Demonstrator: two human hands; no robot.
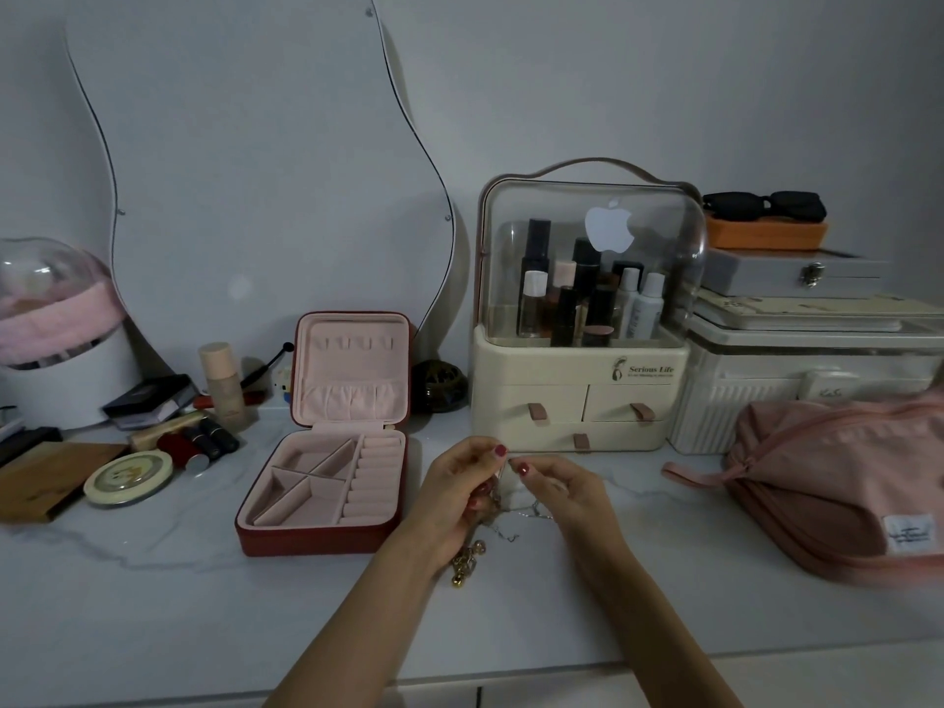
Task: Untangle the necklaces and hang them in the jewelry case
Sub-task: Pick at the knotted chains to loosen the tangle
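Note:
A red jewelry case (327, 541) with a pink lining stands open on the white counter, its lid upright with a row of small hooks near the top. To its right, above the counter, both hands hold a tangled bunch of necklaces (503, 508). My left hand (454, 495) grips the bunch, and gold beads (467, 564) hang below its palm. My right hand (554, 485) pinches a thin chain close to my left thumb. Silver strands trail down between the two hands.
A cream cosmetics organizer (580, 401) with a clear dome stands behind the hands. A pink pouch (838, 482) lies at the right. Lipsticks, a bottle (225, 385) and a round tin (130, 477) crowd the left, under a wavy mirror (255, 161).

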